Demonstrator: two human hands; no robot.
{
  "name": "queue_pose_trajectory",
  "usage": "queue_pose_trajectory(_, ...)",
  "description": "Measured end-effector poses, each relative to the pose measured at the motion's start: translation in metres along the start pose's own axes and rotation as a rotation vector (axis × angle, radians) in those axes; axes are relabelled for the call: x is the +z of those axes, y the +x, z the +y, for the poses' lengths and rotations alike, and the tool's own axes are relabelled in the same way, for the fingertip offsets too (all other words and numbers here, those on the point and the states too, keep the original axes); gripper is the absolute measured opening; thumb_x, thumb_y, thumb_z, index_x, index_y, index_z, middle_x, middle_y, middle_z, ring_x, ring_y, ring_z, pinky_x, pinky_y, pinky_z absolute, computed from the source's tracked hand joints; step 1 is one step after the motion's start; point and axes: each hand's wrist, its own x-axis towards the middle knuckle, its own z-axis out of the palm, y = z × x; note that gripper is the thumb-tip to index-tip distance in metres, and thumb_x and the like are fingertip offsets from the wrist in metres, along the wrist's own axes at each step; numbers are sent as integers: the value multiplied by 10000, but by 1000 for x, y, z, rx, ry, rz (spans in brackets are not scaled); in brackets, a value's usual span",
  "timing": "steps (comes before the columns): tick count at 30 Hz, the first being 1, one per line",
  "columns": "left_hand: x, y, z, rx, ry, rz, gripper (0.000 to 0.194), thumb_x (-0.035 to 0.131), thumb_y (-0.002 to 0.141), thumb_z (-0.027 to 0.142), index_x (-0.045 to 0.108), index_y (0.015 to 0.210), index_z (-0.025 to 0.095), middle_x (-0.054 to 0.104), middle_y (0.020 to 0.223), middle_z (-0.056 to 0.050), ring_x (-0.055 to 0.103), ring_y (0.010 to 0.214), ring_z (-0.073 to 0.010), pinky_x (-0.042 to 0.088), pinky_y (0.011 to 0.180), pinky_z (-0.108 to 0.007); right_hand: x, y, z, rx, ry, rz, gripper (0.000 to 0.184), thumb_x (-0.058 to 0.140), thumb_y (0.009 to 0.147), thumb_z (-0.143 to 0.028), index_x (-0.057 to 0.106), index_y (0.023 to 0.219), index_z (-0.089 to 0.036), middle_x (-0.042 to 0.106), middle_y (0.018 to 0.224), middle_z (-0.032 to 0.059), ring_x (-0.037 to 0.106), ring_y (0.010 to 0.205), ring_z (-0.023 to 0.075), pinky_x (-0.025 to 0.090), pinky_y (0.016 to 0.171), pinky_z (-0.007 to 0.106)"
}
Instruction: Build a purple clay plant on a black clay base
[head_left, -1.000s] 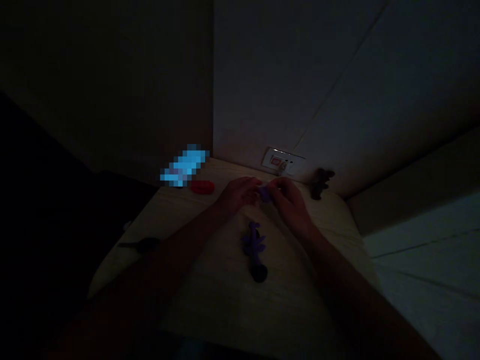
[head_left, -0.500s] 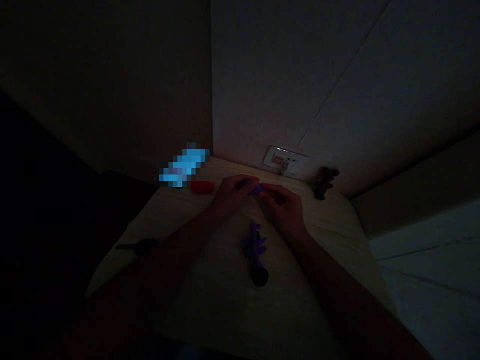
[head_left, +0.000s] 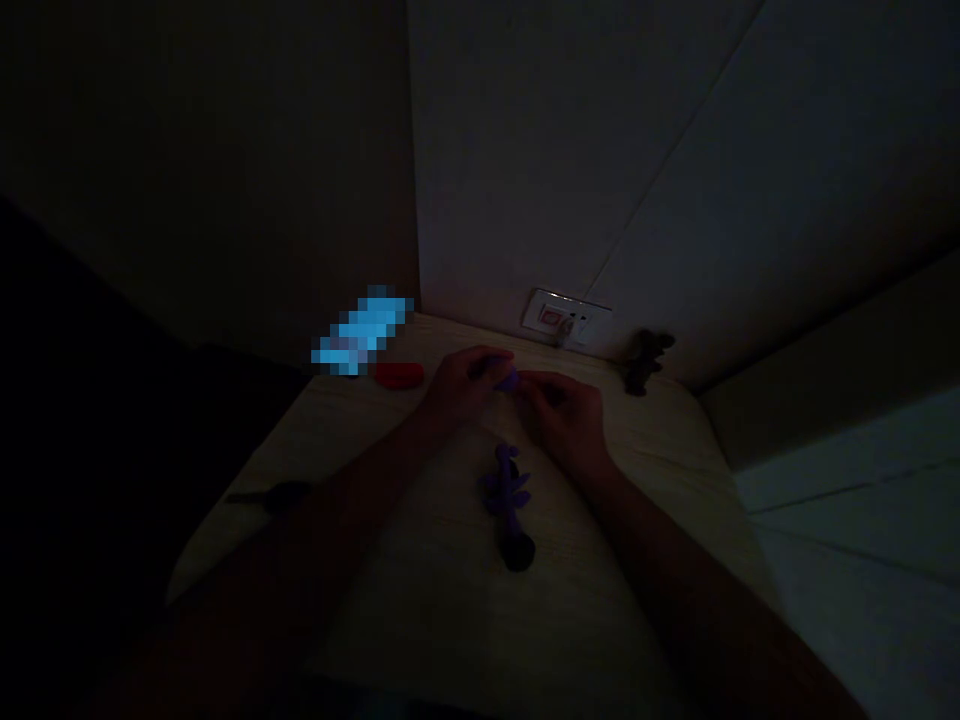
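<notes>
The scene is very dark. My left hand [head_left: 461,385] and my right hand [head_left: 562,415] meet over the middle of a pale wooden table [head_left: 450,600]. Both pinch a small purple piece [head_left: 510,380] between their fingertips. Just below the hands a purple toy figure [head_left: 508,495] with stubby side limbs lies on the table, its dark round end [head_left: 519,552] pointing toward me. What the small piece is I cannot make out.
A glowing blue screen [head_left: 361,332] and a flat red object [head_left: 399,375] lie at the table's back left. A dark tool [head_left: 274,495] sits at the left edge. A wall socket [head_left: 564,318] and a dark small figure [head_left: 643,362] are at the back right.
My right hand has drawn in closer to the left, and the purple piece now sits more tightly between the fingertips. The toy figure on the table has not moved.
</notes>
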Motion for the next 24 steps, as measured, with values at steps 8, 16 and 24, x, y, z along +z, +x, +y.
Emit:
queue_pose_trajectory(8,-1,0,0,-6,-9,-72,457,840,738,375,761,1117,131,794,1068,-107,728,969,-229,551,871,-325,-3,3,6,-18,8,-16,326,770,844,-511,815,985,-220,842,957,78,790,855,264,633,792,383)
queue_pose_trajectory(16,-2,0,0,31,93,-75,346,789,751,335,749,1033,139,773,1011,-88,703,915,-215,538,821,-312,-1,4,7,97,108,-50,382,860,717,-539,798,890,-205,834,873,86,787,803,266,641,742,385)
queue_pose_trajectory(24,1,-3,4,83,296,6,224,730,745,280,715,937,165,724,896,-19,652,823,-183,503,731,-280,10,-1,-5,55,-5,55,189,778,722,-368,778,790,-192,807,757,78,738,667,228,595,628,335)
